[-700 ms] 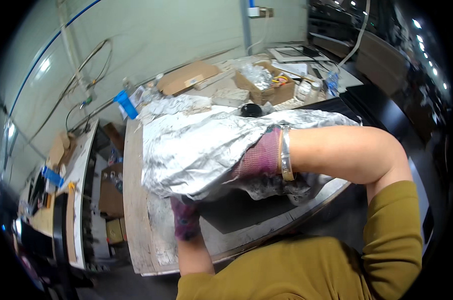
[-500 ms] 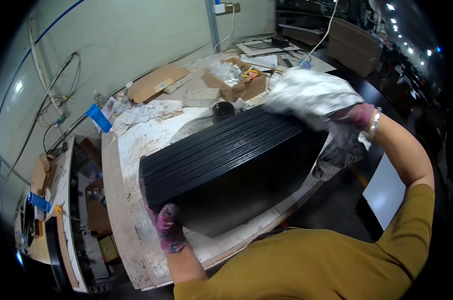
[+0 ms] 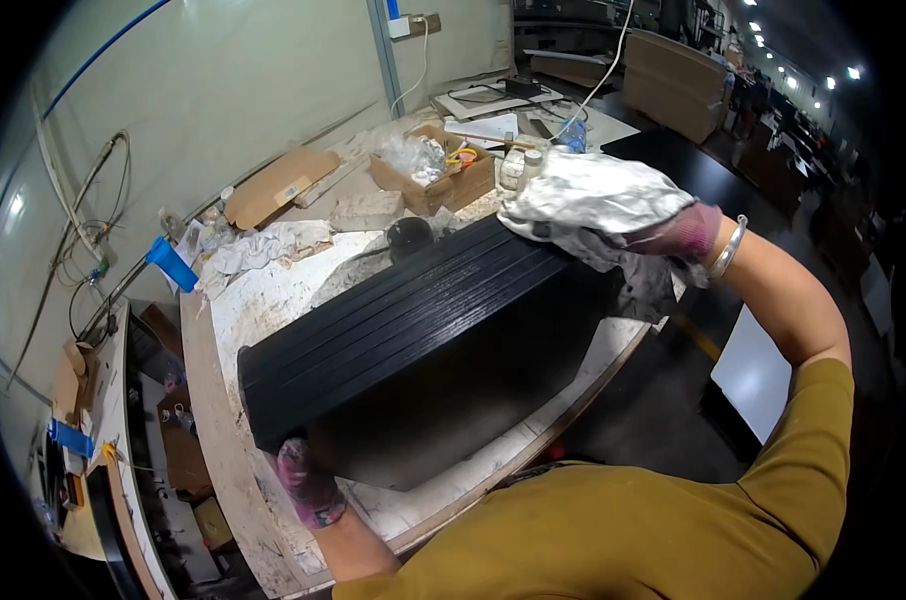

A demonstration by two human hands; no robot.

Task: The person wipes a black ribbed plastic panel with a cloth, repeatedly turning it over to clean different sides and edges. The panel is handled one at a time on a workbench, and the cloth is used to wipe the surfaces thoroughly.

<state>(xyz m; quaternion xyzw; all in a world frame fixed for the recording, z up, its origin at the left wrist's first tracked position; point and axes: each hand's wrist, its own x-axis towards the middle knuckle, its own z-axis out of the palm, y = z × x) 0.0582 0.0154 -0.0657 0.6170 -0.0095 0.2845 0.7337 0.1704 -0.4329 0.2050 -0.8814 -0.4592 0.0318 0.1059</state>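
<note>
A black box-like piece [image 3: 403,310] with a ribbed, glossy top lies slantwise on the worktable, its dark open-looking side facing me. My left hand [image 3: 308,482], in a stained pink glove, is closed on its near left corner, with the thumb upright against the edge. At the far right end, my right hand [image 3: 678,232], gloved alike, grips a bunched white-and-grey cloth [image 3: 593,190] that rests on the top. The cloth hides most of the right fingers. Beyond the ribbed top sits a small round black object [image 3: 410,236].
On the stained worktable [image 3: 228,400] are a cardboard box [image 3: 443,180] of plastic wrap and small items, a flat cardboard piece [image 3: 283,185], a pale block [image 3: 366,211] and crumpled rags [image 3: 273,245]. A blue container [image 3: 171,264] stands at the left edge. A black panel [image 3: 693,185] lies beyond the cloth.
My right hand and the cloth have come down onto the far right end of the black piece. My left hand stays at its corner. The whole view has shifted slightly.
</note>
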